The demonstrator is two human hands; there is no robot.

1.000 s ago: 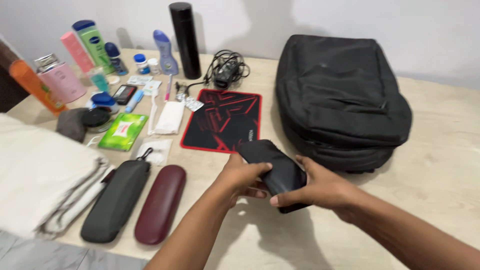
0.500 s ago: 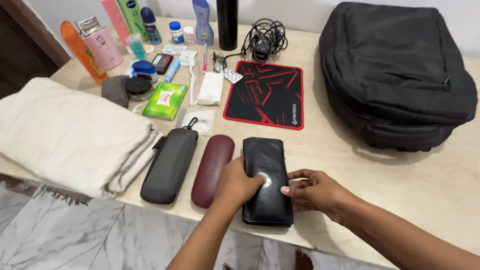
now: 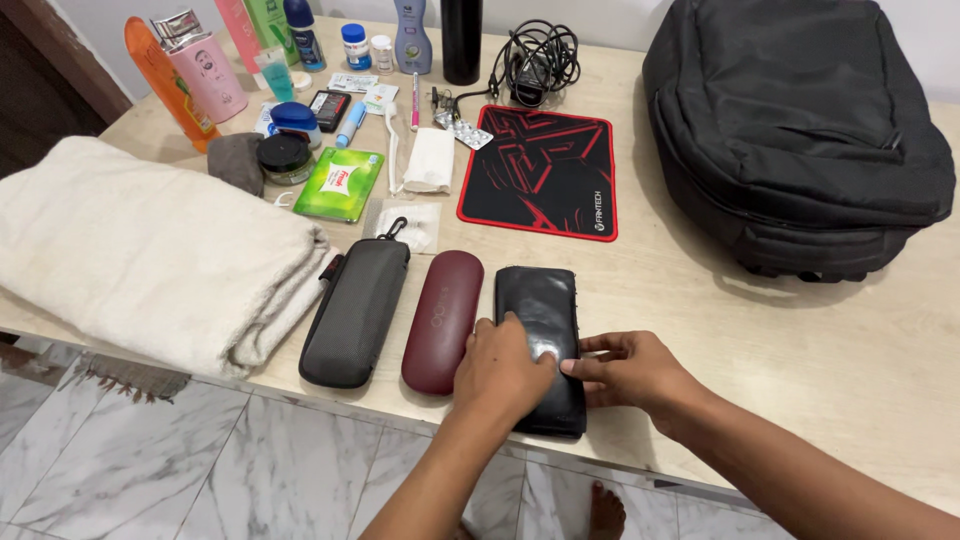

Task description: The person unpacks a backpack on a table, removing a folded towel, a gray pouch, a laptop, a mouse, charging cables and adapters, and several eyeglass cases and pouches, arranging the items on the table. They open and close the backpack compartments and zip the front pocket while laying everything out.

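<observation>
A black glossy case (image 3: 537, 305) lies flat near the table's front edge, beside a maroon case (image 3: 443, 318) and a grey zipped case (image 3: 356, 308). My left hand (image 3: 503, 372) rests on the black case's near left half, fingers spread on its top. My right hand (image 3: 632, 368) touches its right side with the fingertips. The near end of the black case is hidden under both hands.
A folded cream towel (image 3: 140, 255) fills the left. A red and black mouse mat (image 3: 542, 170) lies behind the cases, a black backpack (image 3: 795, 130) at the right. Bottles, tubes, a green tissue pack (image 3: 339, 183) and a cable bundle (image 3: 535, 60) crowd the back. Marble floor lies below the edge.
The black case went from held in the air near the backpack to lying flat next to the maroon case. Both hands have settled on it.
</observation>
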